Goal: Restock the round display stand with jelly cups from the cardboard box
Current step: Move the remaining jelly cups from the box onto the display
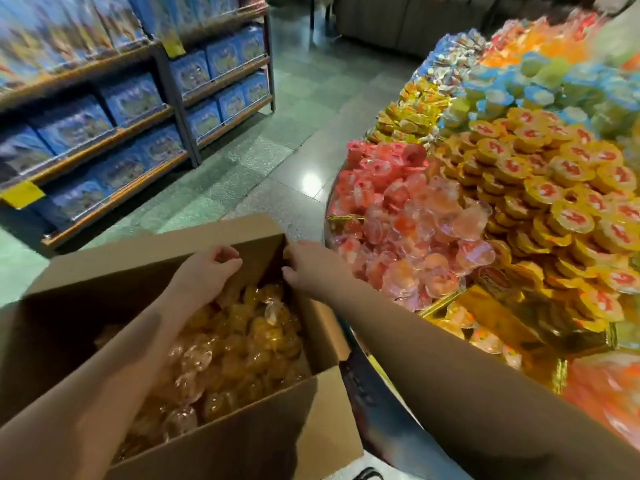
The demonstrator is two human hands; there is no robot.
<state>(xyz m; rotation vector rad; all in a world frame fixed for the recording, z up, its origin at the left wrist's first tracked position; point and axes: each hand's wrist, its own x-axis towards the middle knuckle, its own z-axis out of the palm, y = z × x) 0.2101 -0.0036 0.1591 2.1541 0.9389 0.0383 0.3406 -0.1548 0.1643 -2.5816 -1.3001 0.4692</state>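
— What's in the cardboard box point(273, 441)?

— It stands open beside the round display stand point(349, 344), its flaps up, filled with loose orange jelly cups point(242, 344) in clear plastic.

— And the hands?

— Both are at the far end of the box, near each other but apart. The left hand point(211, 268) reaches in over the cups with its fingers curled; I cannot tell whether it holds one. The right hand point(304, 268) is at the box's far right corner, fingers bent at the edge; whether it grips the cardboard is unclear.

— What does the stand carry?

— Heaps sorted by colour: pink cups point(412, 237) nearest the box, yellow-lidded cups point(561, 188) behind them, blue-lidded ones point(540, 91) further back, gold dividers between.

— Anything else?

— Shelves point(114, 133) of blue tins point(72, 123) across the tiled floor point(277, 161).
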